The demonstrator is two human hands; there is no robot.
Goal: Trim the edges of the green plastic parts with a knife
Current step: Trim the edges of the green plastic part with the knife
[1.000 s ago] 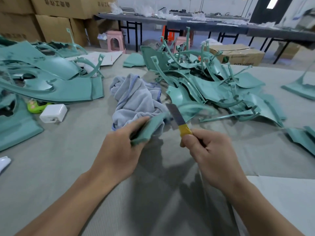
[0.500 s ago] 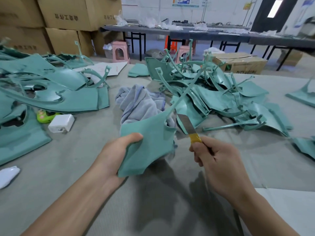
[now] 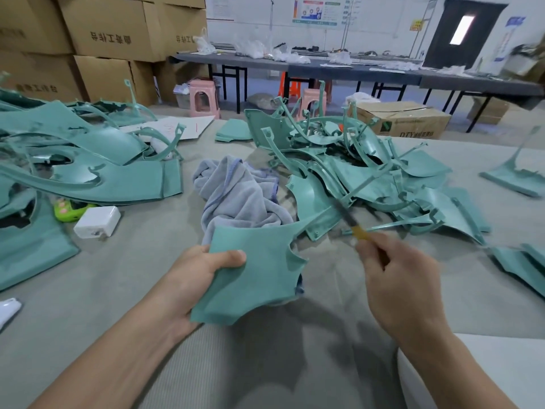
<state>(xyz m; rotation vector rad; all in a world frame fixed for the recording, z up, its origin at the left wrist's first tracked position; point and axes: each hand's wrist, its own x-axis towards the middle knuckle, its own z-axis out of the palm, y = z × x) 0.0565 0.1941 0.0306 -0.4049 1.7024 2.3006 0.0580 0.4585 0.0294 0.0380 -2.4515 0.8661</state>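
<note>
My left hand [image 3: 194, 278] grips a flat green plastic part [image 3: 253, 270] by its left edge, thumb on the face, holding it above the table. A thin arm of that part runs up and right. My right hand [image 3: 395, 276] holds a knife [image 3: 352, 224] with a yellow collar; the blade is motion-blurred and lies against the thin arm, right of the part's flat face. A heap of green parts [image 3: 368, 178] lies behind the knife.
A crumpled grey towel [image 3: 236, 196] lies behind the held part. Large green panels [image 3: 88, 160] cover the left side, with a white charger [image 3: 97, 221] and a lime-green object [image 3: 69, 211] near them. More green pieces [image 3: 519, 261] lie at right. Cardboard boxes and tables stand beyond.
My left hand turned the green part from edge-on to face-up and lifted it. The knife has moved right, up along the part's thin arm, and is now blurred.
</note>
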